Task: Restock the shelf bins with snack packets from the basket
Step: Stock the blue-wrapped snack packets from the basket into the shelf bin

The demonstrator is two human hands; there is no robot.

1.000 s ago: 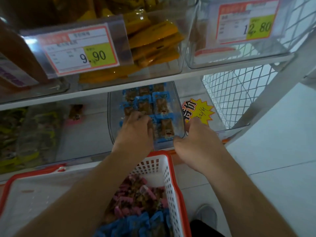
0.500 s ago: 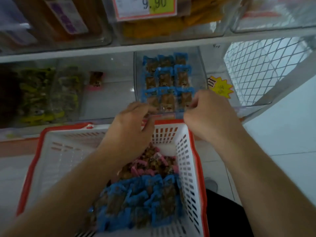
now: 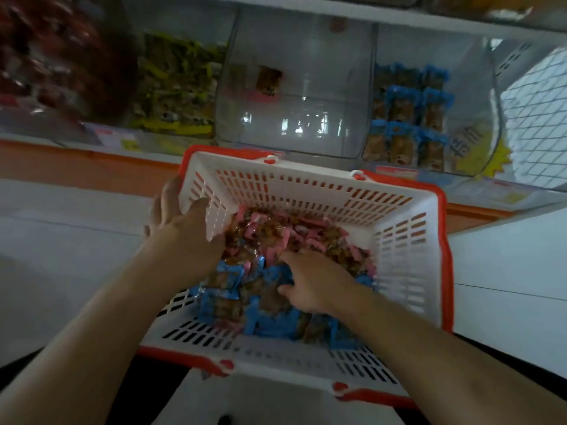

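The right hand [image 3: 313, 282], fingers curled into the blue packets [image 3: 270, 305], sits nearest them, while the left hand [image 3: 181, 231] grips the basket [image 3: 408, 240] wall, the blue-packet bin [image 3: 429, 118] lying up-right.

Your right hand [image 3: 313, 283] buries its fingertips among the blue packets [image 3: 233, 305], so you cannot tell what they pinch. Your left hand [image 3: 181, 237] hides the basket [image 3: 408, 240] wall behind its fingers. Far left of them, the red bin contents [image 3: 52, 56] are blurred.
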